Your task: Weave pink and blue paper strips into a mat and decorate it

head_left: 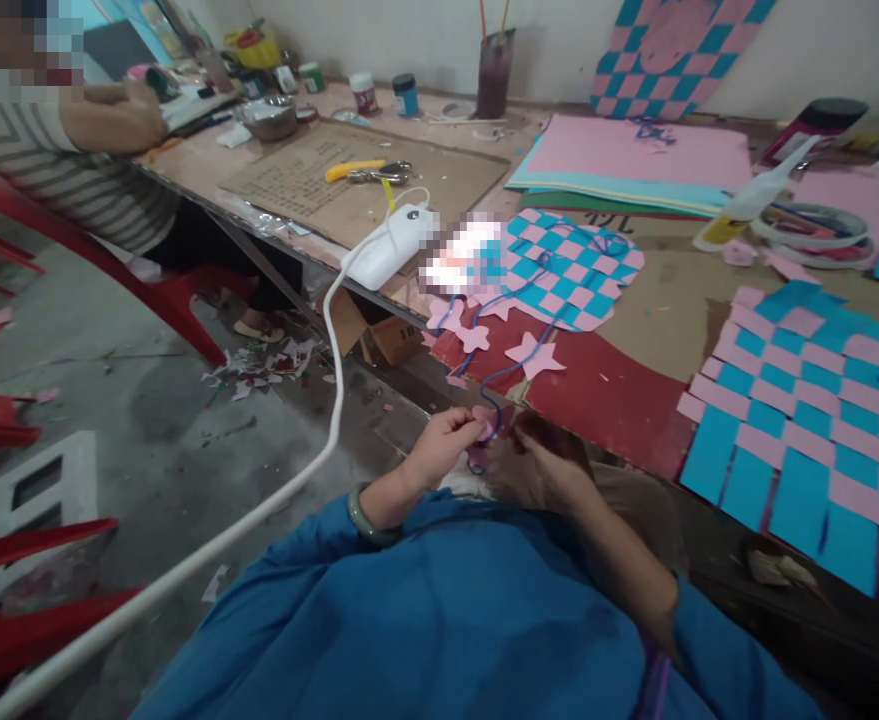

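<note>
**Pink paper piece (482, 424) pinched in left hand (439, 448), right hand (554, 470) just beside**

Holds the paper piece between narrowed fingertips, in front of the near edge of the surface (454, 138). Brings the right fingertips close together too; cannot tell whether on anything. Shows a blue cord (488, 386) at the paper piece, running up onto the surface. To the near right, shows a pink-and-blue woven sheet (821, 400) with uneven edges. Farther on, shows a pink star (535, 355) and a pink flower (473, 339) under cords, then a woven oval (574, 275). Left of it, shows a white power strip (390, 248); beyond, yellow-handled pliers (368, 172) on cardboard (281, 190). At the far wall, shows a dark cup (495, 80) and a woven panel (683, 50).
</note>
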Action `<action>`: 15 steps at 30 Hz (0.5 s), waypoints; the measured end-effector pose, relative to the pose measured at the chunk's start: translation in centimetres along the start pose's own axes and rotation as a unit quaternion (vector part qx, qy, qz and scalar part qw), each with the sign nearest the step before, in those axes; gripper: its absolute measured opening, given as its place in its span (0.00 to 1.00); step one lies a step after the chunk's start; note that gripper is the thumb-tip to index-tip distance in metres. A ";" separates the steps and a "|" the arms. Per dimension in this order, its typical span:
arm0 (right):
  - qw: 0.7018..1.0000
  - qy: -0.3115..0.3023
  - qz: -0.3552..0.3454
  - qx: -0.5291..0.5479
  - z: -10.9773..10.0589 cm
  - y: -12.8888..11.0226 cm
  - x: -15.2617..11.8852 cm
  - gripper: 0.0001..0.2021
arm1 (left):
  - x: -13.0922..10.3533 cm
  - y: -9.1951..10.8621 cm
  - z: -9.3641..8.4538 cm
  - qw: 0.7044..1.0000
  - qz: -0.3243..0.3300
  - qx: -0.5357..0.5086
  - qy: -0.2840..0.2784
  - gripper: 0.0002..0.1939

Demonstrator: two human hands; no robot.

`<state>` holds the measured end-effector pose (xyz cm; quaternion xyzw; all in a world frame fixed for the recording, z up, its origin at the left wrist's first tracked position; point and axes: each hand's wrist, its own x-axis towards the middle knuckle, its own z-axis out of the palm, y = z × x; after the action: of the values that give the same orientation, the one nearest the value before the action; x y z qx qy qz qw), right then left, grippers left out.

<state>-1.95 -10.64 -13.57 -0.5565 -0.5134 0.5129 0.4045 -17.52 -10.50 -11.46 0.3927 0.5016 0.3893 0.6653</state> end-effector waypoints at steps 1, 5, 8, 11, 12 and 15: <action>1.000 0.001 0.011 0.011 0.0 0.0 0.1 0.22 | 0.0 0.1 0.0 1.000 -0.001 0.003 -0.005 0.15; 0.997 -0.031 0.036 0.061 0.1 -0.4 0.0 0.23 | -0.1 0.3 0.0 0.999 -0.001 0.027 -0.021 0.13; 0.994 -0.056 0.042 0.087 0.2 -0.9 -0.1 0.28 | 0.0 0.3 0.0 0.998 0.001 0.054 -0.023 0.14; 0.992 -0.069 0.055 0.085 0.4 -1.2 0.1 0.25 | 0.1 0.1 -0.2 0.996 0.006 0.085 -0.026 0.16; 0.992 -0.071 0.060 0.080 0.4 -1.4 0.2 0.23 | 0.1 0.1 -0.2 0.996 0.008 0.091 -0.022 0.17; 0.993 -0.069 0.068 0.066 0.3 -1.6 0.2 0.20 | 0.0 0.5 -0.2 0.987 0.067 0.147 0.010 0.16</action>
<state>-2.49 -10.25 -12.08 -0.5251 -0.4662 0.6093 0.3682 -17.80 -10.32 -11.06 0.5149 0.5328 0.3588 0.5676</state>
